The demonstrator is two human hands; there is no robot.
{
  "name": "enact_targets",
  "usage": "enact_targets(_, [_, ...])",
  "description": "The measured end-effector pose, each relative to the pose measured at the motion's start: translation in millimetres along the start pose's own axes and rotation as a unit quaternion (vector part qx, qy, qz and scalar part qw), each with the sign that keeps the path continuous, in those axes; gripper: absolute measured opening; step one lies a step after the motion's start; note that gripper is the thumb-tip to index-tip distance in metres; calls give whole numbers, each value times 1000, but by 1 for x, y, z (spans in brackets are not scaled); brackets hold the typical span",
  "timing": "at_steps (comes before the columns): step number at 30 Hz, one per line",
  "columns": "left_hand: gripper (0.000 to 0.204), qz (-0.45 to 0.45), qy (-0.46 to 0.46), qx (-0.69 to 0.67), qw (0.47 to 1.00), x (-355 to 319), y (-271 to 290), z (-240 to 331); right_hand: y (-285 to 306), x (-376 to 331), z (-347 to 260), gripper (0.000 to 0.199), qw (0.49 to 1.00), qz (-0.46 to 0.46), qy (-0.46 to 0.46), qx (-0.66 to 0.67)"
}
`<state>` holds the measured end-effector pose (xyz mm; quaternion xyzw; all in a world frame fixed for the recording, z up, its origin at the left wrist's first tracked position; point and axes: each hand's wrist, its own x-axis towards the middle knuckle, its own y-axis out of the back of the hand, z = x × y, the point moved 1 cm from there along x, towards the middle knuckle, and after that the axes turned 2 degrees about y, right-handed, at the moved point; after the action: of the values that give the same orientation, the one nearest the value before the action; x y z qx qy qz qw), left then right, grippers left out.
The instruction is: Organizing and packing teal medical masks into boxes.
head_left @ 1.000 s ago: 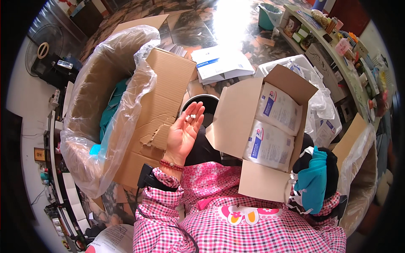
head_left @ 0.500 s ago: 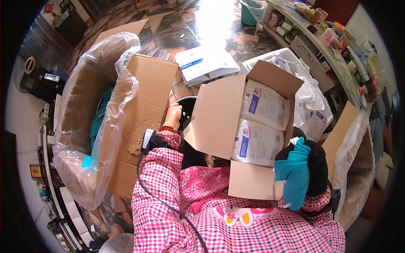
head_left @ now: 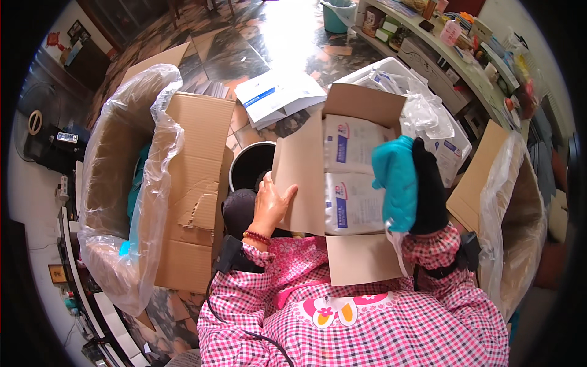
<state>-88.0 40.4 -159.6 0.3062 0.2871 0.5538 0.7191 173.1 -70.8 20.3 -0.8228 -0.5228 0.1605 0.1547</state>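
Her bare left hand (head_left: 271, 205) presses spread fingers on the open cardboard box's (head_left: 306, 183) flap; the gloved right hand (head_left: 408, 183) reaches inside, fingers together, over soft white packets (head_left: 353, 205). Box looks light, bendy; hold its edges.

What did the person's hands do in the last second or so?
The bare left hand, held open in the air a second ago, moved right and now rests on the left flap of the small cardboard box. The right hand, in a teal and black glove, rose from beside the box's lower corner to over its white packets. The big lined box on the left stayed put.
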Motion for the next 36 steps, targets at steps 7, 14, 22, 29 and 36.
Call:
enact_targets(7, [61,112,-108,283,946,-38,47,48,15,15,2,39,997,-82,2,-7])
enact_targets(14, [61,-133,-180,-358,907,-64,67,168,-4,33,0,31,922,-70,313,-218])
enact_targets(22, [24,-360,-163,-488,778,-64,40,177,-11,43,-25,40,965,-168,195,51])
enact_targets(29, [37,-424,-47,-475,770,-102,61,141,31,62,-66,41,966,13,239,-98])
enact_targets(36, [21,-262,-92,-348,895,-105,85,126,42,54,-24,18,815,-22,421,-398])
